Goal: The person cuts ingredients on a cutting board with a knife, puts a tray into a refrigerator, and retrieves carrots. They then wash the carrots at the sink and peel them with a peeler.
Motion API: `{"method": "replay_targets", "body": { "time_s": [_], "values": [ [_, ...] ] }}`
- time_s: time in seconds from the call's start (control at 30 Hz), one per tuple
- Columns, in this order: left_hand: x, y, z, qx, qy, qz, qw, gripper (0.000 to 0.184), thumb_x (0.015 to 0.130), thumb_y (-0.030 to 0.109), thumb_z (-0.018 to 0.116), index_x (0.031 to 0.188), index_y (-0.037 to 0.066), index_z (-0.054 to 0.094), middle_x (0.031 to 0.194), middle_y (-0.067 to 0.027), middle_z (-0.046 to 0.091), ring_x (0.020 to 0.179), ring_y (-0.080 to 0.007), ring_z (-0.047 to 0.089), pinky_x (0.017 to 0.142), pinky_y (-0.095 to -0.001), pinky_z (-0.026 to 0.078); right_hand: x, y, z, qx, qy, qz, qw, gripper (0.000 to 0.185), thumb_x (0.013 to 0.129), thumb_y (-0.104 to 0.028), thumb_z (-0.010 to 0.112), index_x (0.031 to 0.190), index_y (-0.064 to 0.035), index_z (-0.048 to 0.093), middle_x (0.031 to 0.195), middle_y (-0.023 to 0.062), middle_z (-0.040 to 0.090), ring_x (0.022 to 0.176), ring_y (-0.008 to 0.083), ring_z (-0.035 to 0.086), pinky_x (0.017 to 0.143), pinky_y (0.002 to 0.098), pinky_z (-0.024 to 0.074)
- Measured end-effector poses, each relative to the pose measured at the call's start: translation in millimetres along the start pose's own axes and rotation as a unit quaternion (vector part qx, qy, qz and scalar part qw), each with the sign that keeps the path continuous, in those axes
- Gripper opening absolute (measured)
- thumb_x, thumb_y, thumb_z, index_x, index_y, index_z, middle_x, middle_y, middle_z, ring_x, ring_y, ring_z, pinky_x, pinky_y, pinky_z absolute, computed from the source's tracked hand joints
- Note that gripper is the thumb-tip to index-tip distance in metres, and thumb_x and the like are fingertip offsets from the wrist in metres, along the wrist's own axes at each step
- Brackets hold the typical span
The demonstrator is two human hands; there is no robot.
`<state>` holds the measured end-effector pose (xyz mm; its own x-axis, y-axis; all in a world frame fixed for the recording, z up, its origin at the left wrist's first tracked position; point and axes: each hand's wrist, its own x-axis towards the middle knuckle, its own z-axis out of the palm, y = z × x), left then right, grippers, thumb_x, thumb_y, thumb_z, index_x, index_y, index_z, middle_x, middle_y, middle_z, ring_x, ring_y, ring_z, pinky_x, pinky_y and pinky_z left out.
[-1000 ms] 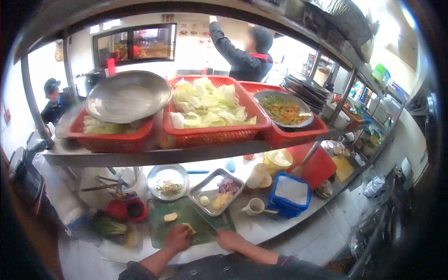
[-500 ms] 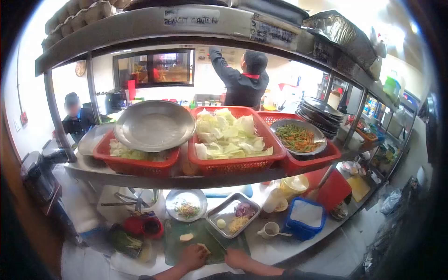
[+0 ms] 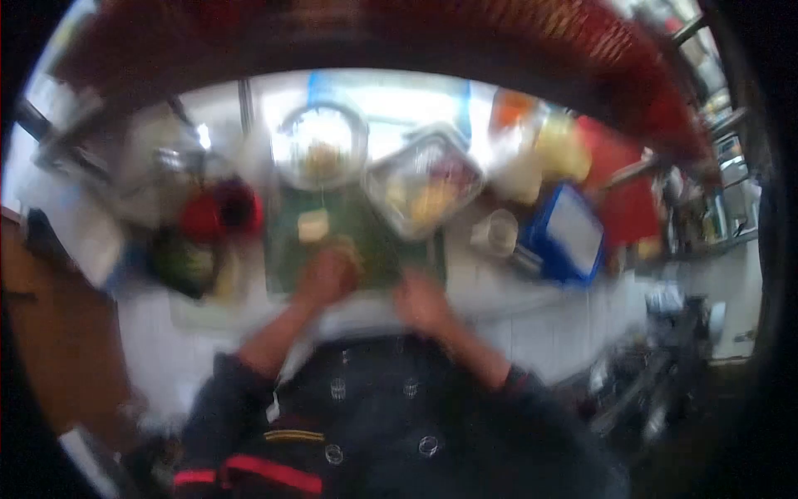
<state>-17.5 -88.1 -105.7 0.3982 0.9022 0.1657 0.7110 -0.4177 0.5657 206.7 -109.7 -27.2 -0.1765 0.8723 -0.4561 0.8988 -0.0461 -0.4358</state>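
Note:
The view is smeared by motion. My left hand is closed on a pale, yellowish piece of food on the green cutting board. At the board's right front, my right hand is closed around a knife, whose blade is barely discernible in the blur. Another pale chunk lies on the board beyond my left hand. Behind the board stand a round metal plate with some chopped food and a metal tray holding purple and yellowish cut pieces.
Right of the board are a white cup, a blue tub and a red board. Red containers and a dark green vegetable sit to the left. A shelf with a red basket overhangs the counter.
My view has tilted down, so the counter sits higher in frame and my dark jacket shows. The co-workers are out of view. Both hands remain at the cutting board.

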Motion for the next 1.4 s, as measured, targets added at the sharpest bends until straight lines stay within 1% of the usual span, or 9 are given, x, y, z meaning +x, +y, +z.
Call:
{"method": "replay_targets", "body": {
  "time_s": [0.03, 0.07, 0.13, 0.43, 0.67, 0.73, 1.17, 1.23, 1.4],
  "values": [
    [3.2, 14.1, -9.9, 0.092, -0.075, -0.058, 0.991, 0.024, 0.075, 0.018, 0.061, 0.096, 0.008, 0.063, 0.097, -0.0156, 0.059, 0.094, -0.0348, 0.055, 0.082, -0.0441, 0.046, -6.2, -4.1, -4.4, 0.043, 0.021, -0.008, 0.999, 0.027, 0.086, -0.021, 0.049, 0.105, -0.0018, 0.049, 0.086, 0.0279, 0.062, 0.081, 0.0448, 0.061, 0.074, 0.0545, 0.0474],
    [-0.5, 12.1, -1.6, 0.071, 0.010, -0.037, 0.997, 0.024, 0.074, 0.017, 0.063, 0.096, 0.007, 0.062, 0.094, -0.0132, 0.057, 0.094, -0.0330, 0.054, 0.082, -0.0427, 0.046, -5.1, 1.3, 2.5, 0.045, 0.078, -0.027, 0.996, 0.027, 0.084, -0.019, 0.050, 0.105, -0.0018, 0.049, 0.077, 0.0267, 0.062, 0.072, 0.0460, 0.061, 0.069, 0.0548, 0.0482],
    [-5.1, 6.8, 1.8, 0.021, 0.071, 0.030, 0.997, 0.027, 0.071, 0.014, 0.065, 0.096, 0.004, 0.060, 0.103, -0.0138, 0.056, 0.100, -0.0343, 0.052, 0.087, -0.0429, 0.043, -8.0, 5.0, 10.6, 0.051, 0.115, -0.066, 0.990, 0.027, 0.082, -0.016, 0.049, 0.104, -0.0011, 0.048, 0.077, 0.0267, 0.062, 0.071, 0.0468, 0.060, 0.067, 0.0558, 0.0475],
    [-4.7, 13.2, -6.0, 0.068, 0.055, 0.021, 0.996, 0.033, 0.072, 0.016, 0.065, 0.103, 0.007, 0.061, 0.105, -0.0117, 0.056, 0.103, -0.0335, 0.051, 0.089, -0.0431, 0.044, -33.6, -17.3, -7.0, -0.005, 0.060, -0.056, 0.997, 0.024, 0.079, -0.012, 0.047, 0.099, 0.0017, 0.046, 0.077, 0.0287, 0.061, 0.072, 0.0463, 0.060, 0.069, 0.0552, 0.0469],
    [-6.2, 7.9, -4.1, 0.065, 0.066, 0.030, 0.995, 0.036, 0.073, 0.018, 0.064, 0.106, 0.007, 0.059, 0.108, -0.0123, 0.055, 0.105, -0.0332, 0.050, 0.092, -0.0438, 0.042, -49.2, -34.8, -3.5, -0.026, 0.008, -0.031, 0.999, 0.027, 0.081, -0.013, 0.047, 0.104, 0.0008, 0.047, 0.079, 0.0281, 0.061, 0.078, 0.0471, 0.058, 0.072, 0.0557, 0.0439],
    [-6.9, 8.8, -1.8, 0.079, 0.078, 0.034, 0.993, 0.037, 0.073, 0.018, 0.064, 0.108, 0.006, 0.058, 0.110, -0.0134, 0.055, 0.107, -0.0328, 0.049, 0.094, -0.0434, 0.041, -53.6, -39.9, -7.8, -0.058, 0.014, -0.053, 0.997, 0.020, 0.079, -0.009, 0.047, 0.096, 0.0019, 0.045, 0.078, 0.0259, 0.063, 0.073, 0.0423, 0.062, 0.068, 0.0517, 0.0491],
    [-8.8, 2.0, 1.9, 0.052, 0.074, 0.023, 0.996, 0.036, 0.076, 0.019, 0.061, 0.108, 0.004, 0.059, 0.114, -0.0140, 0.055, 0.111, -0.0346, 0.047, 0.097, -0.0445, 0.039, -48.8, -48.8, -1.5, -0.087, -0.049, -0.030, 0.995, 0.018, 0.079, -0.005, 0.047, 0.095, 0.0028, 0.045, 0.080, 0.0262, 0.063, 0.076, 0.0422, 0.063, 0.068, 0.0509, 0.0498],
    [-7.9, 4.0, 0.5, 0.048, 0.057, 0.010, 0.997, 0.035, 0.076, 0.020, 0.061, 0.107, 0.005, 0.059, 0.114, -0.0139, 0.055, 0.112, -0.0350, 0.047, 0.097, -0.0447, 0.039, -41.3, -44.4, 8.3, -0.096, -0.013, -0.081, 0.992, 0.016, 0.081, -0.005, 0.044, 0.095, 0.0034, 0.046, 0.082, 0.0276, 0.062, 0.078, 0.0421, 0.063, 0.070, 0.0507, 0.0496],
    [-6.2, 10.2, -8.6, 0.054, 0.034, -0.007, 0.998, 0.034, 0.076, 0.022, 0.062, 0.105, 0.005, 0.059, 0.115, -0.0138, 0.054, 0.113, -0.0354, 0.046, 0.097, -0.0449, 0.039, 0.0, -48.0, 27.8, -0.072, 0.018, -0.076, 0.994, 0.020, 0.082, -0.008, 0.043, 0.096, 0.0046, 0.046, 0.080, 0.0289, 0.061, 0.076, 0.0434, 0.062, 0.069, 0.0515, 0.0489]
  ]
}}
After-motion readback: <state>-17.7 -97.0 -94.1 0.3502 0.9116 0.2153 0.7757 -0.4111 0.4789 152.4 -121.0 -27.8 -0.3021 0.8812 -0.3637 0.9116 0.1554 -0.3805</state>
